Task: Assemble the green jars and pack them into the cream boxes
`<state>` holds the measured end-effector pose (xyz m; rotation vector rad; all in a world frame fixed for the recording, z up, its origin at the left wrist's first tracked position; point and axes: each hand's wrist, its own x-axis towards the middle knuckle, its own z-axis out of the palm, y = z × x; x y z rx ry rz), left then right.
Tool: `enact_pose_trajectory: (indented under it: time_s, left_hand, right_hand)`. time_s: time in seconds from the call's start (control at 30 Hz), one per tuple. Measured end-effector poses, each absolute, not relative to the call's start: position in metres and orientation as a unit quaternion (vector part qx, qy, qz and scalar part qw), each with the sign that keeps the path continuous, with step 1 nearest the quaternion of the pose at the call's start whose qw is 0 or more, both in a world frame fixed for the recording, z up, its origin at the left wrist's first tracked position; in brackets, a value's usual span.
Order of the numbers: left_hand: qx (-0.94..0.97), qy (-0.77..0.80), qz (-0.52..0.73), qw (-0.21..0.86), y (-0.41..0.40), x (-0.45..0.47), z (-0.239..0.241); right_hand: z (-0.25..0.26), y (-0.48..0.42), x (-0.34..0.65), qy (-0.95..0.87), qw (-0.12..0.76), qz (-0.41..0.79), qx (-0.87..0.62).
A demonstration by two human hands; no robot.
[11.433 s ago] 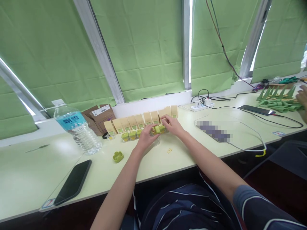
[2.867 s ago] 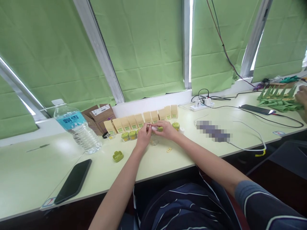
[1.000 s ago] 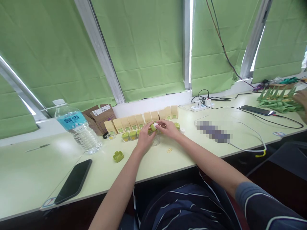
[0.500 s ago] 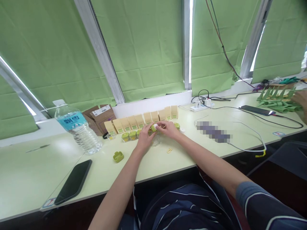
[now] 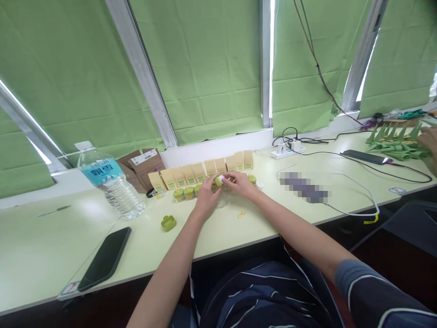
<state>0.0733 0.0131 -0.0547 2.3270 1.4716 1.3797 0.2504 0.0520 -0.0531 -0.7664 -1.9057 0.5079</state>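
Between my two hands is a small green-and-white piece (image 5: 219, 181), held up off the table. My left hand (image 5: 206, 195) has its fingers closed around the green side. The fingers of my right hand (image 5: 241, 184) pinch at the white side. Just under them stands a clear plastic container (image 5: 222, 200), partly hidden. A small yellow loop-shaped piece (image 5: 241, 214) lies in front of my right hand. To the left of my left hand sits a green flower-shaped lid (image 5: 168, 223). Small clear boxes with green lids (image 5: 189, 193) stand in a row behind my hands.
Several folded cream-coloured cards (image 5: 199, 173) line the back, beside a cardboard box (image 5: 145, 168) and a water bottle (image 5: 112, 182). A black phone (image 5: 105, 259) lies front left. Cables, a power strip (image 5: 288, 152) and another person's hand (image 5: 428, 146) by green cones (image 5: 392, 148) are on the right.
Both hands stay in nearly the same place, with only slight finger movement around the green-and-white piece. The other person's hand at the far right has shifted slightly.
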Motion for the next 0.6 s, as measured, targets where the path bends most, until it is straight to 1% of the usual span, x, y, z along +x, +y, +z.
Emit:
enact_pose_trajectory:
  time_s: [0.17, 0.27, 0.4, 0.6]
  left_hand:
    - [0.744, 0.499, 0.443, 0.027, 0.014, 0.073, -0.054]
    - [0.732, 0.518, 0.441, 0.022, 0.014, 0.072, -0.054]
    - [0.712, 0.548, 0.44, 0.013, 0.014, 0.073, -0.053]
    - [0.692, 0.561, 0.454, -0.005, 0.015, 0.071, -0.053]
  right_hand:
    - [-0.051, 0.051, 0.253, -0.779, 0.52, 0.177, -0.301]
    - [-0.048, 0.046, 0.253, -0.78, 0.526, 0.203, -0.271]
    - [-0.047, 0.039, 0.254, -0.816, 0.478, 0.234, -0.228]
    - [-0.051, 0.044, 0.254, -0.867, 0.386, 0.208, -0.235]
